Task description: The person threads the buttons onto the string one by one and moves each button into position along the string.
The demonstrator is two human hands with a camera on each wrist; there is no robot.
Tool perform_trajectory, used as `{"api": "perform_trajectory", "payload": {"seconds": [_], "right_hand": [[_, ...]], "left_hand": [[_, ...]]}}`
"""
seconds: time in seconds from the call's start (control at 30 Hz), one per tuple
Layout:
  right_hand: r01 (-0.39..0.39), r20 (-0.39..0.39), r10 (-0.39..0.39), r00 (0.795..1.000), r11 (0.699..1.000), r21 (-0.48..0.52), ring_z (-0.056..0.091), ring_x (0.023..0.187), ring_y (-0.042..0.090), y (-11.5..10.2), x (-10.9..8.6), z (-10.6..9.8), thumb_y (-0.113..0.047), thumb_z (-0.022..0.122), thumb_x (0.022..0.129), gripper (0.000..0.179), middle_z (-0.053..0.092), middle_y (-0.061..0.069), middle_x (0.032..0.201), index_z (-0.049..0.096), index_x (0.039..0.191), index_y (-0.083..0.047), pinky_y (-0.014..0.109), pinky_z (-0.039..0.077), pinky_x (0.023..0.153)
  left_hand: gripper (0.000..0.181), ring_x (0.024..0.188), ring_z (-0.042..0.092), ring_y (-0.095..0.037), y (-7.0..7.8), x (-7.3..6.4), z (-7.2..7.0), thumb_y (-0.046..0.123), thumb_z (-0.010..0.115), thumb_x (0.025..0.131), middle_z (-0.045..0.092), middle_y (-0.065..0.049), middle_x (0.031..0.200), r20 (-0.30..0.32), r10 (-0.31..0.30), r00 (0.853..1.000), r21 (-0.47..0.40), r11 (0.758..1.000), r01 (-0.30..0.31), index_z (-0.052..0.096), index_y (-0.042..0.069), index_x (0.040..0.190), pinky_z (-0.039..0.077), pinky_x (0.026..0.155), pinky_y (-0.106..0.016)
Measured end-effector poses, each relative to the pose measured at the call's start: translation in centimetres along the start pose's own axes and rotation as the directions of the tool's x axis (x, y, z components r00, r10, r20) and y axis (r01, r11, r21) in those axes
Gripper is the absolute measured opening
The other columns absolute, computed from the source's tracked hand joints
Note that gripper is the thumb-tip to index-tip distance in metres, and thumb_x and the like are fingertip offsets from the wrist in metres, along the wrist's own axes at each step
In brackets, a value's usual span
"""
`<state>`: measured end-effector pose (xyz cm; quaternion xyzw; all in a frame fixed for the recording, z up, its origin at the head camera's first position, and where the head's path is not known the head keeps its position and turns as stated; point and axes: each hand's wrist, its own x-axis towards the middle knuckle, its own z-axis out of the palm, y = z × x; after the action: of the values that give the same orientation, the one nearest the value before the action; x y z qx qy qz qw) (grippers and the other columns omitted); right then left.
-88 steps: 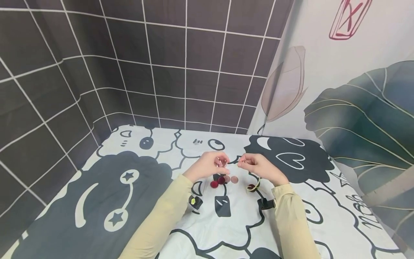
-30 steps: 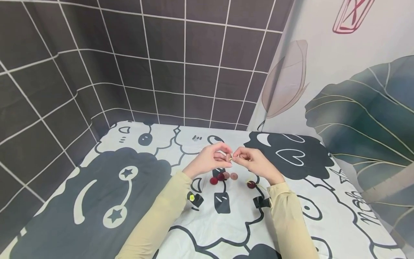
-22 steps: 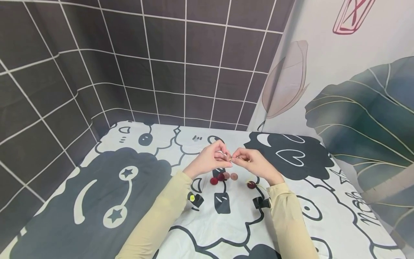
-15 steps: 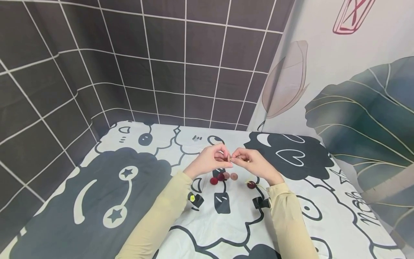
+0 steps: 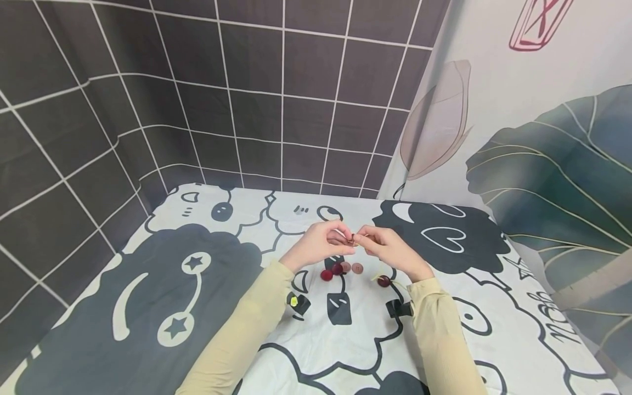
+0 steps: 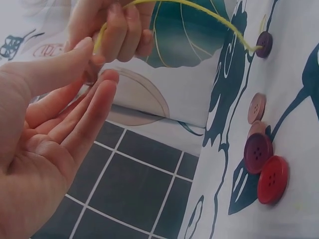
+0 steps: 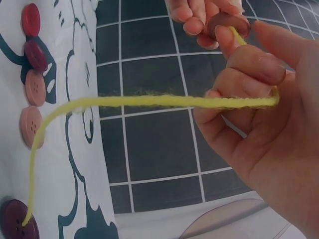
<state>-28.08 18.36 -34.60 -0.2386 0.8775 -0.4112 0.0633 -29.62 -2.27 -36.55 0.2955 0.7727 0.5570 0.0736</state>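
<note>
My left hand point(image 5: 318, 244) pinches a brownish-pink button point(image 7: 234, 21) by its edge between thumb and fingers, above the cloth. Close against it, my right hand point(image 5: 390, 250) pinches a length of yellow yarn point(image 7: 149, 101), with the yarn's end part right at the button's face. Fingers cover much of that button in the head view. From the right palm the yarn runs down to a dark maroon button point(image 7: 17, 221) lying on the cloth, and enters one of its holes. Nearer the left hand lie a red button point(image 6: 272, 180), a maroon button point(image 6: 258, 153) and two pink buttons point(image 6: 256, 108).
A white cloth point(image 5: 316, 351) with black cartoon drawings covers the surface. Behind it hangs a dark backdrop point(image 5: 252, 126) with white grid lines. A pale curtain with leaf prints point(image 5: 553, 181) stands at the right.
From slightly apart, my hands have come together at the button. Over the last second the pinched button has turned a little between the fingers. The buttons on the cloth stay in place.
</note>
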Motion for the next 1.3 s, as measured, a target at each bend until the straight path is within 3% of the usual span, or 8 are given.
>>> {"api": "perform_trajectory", "payload": {"seconds": [0.13,0.3,0.5,0.93,1.1,1.3], "right_hand": [[0.002,-0.013,-0.003,1.0,1.0,-0.014,0.04,0.054,0.008,-0.05,-0.01,0.0,-0.027,0.053,0.1,0.022,0.042,-0.004,0.062,0.066,0.095,-0.01,0.024,0.036,0.051],[-0.001,-0.005,0.001,1.0,1.0,0.007,0.038,0.053,0.008,0.0,0.12,0.18,-0.026,0.053,0.099,0.022,0.041,-0.004,0.06,0.066,0.097,-0.008,0.023,0.034,0.052],[-0.005,0.009,0.005,1.0,1.0,-0.001,0.038,0.051,0.007,0.13,0.21,0.45,-0.022,0.056,0.098,0.02,0.039,-0.003,0.058,0.067,0.096,-0.005,0.022,0.033,0.053],[0.058,-0.086,-0.077,0.993,0.977,-0.204,0.043,0.048,0.006,0.49,0.33,0.28,-0.012,0.054,0.093,0.017,0.044,-0.008,0.053,0.066,0.081,-0.011,0.022,0.036,0.051],[0.056,-0.083,-0.075,0.994,0.974,-0.218,0.043,0.048,0.005,0.6,0.14,-0.02,-0.014,0.054,0.094,0.018,0.047,-0.006,0.054,0.063,0.078,-0.01,0.022,0.035,0.05],[0.024,-0.061,-0.038,0.997,0.974,-0.224,0.043,0.049,0.006,0.77,-0.15,-0.38,-0.014,0.055,0.094,0.018,0.049,-0.004,0.055,0.065,0.08,-0.008,0.022,0.034,0.051]], "left_hand": [[0.018,0.096,0.072,-0.02,-0.07,-0.01,-0.06,0.007,0.072,0.085,0.074,-0.015,0.102,-0.004,0.005,1.0,0.019,1.0,-0.005,0.065,0.002,0.102,0.056,0.082,-0.024],[0.01,0.093,0.073,-0.021,-0.23,-0.04,0.05,0.007,0.068,0.088,0.073,-0.015,0.1,-0.032,0.055,0.998,0.083,0.995,-0.052,0.066,0.002,0.097,0.056,0.081,-0.023],[0.005,0.09,0.072,-0.02,-0.23,-0.18,0.19,0.006,0.065,0.09,0.073,-0.014,0.097,-0.018,0.079,0.997,0.137,0.988,-0.076,0.065,0.002,0.094,0.056,0.078,-0.021],[0.004,0.088,0.072,-0.018,-0.44,0.03,0.09,0.009,0.061,0.093,0.074,-0.01,0.095,-0.013,0.039,0.999,0.181,0.983,-0.036,0.062,0.005,0.092,0.056,0.076,-0.021],[0.004,0.088,0.071,-0.015,-0.48,-0.01,-0.25,0.009,0.061,0.093,0.074,-0.008,0.094,-0.013,0.029,0.999,0.216,0.976,-0.026,0.062,0.005,0.093,0.055,0.081,-0.023],[0.004,0.088,0.069,-0.014,-0.5,-0.11,-0.53,0.009,0.062,0.092,0.071,-0.008,0.093,-0.011,0.065,0.998,0.26,0.964,-0.06,0.062,0.005,0.092,0.053,0.081,-0.024]]}}
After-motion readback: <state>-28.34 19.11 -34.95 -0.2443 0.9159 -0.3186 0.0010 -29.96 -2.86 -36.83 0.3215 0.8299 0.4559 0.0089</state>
